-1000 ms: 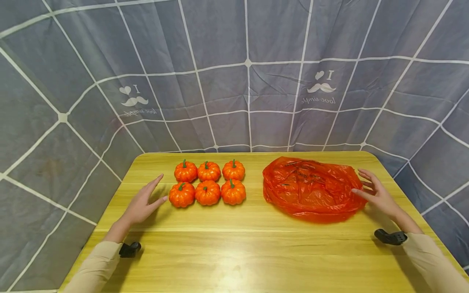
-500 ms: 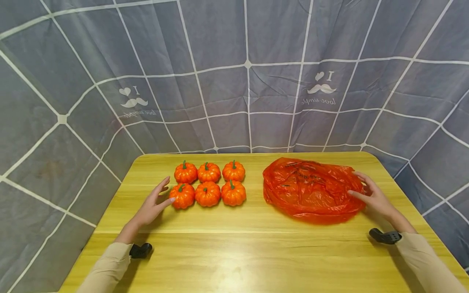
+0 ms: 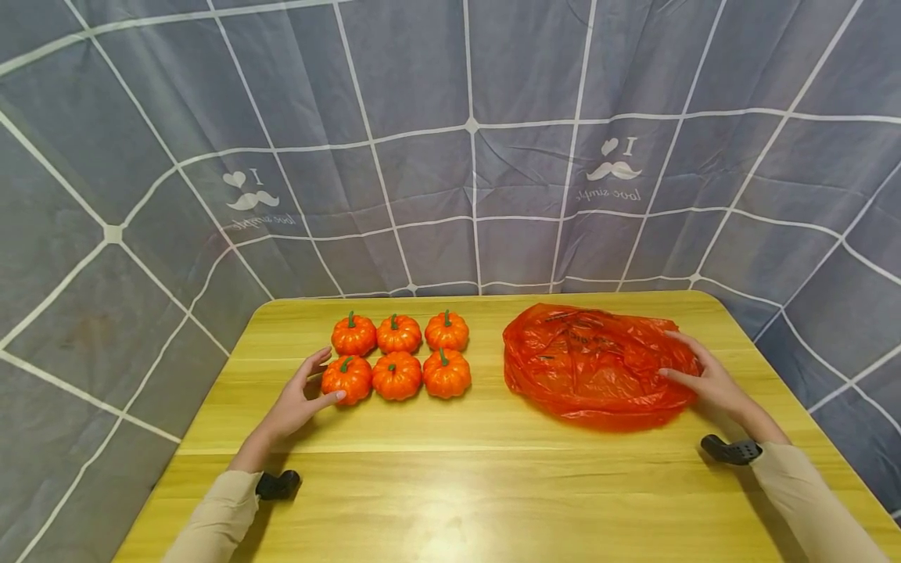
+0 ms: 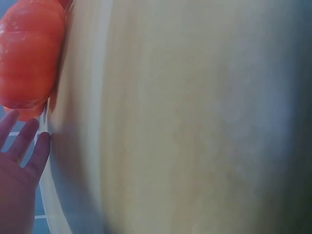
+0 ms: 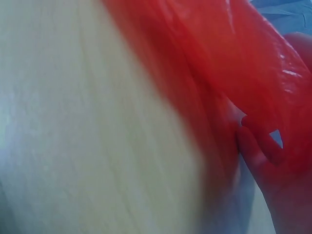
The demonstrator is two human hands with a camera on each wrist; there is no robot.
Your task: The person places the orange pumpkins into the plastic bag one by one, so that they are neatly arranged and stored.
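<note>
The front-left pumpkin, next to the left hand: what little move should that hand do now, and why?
Probably close the left hand gently around the front-left pumpkin, because its thumb and fingers are spread apart at the pumpkin's left side, not curled around it.

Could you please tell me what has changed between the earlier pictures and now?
The left hand has moved rightward, its thumb now overlapping the front-left pumpkin in the head view. The right hand has moved leftward, further over the right end of the red plastic bag. Neither visibly grips or lets go of anything. All six pumpkins and the bag stayed in place.
</note>
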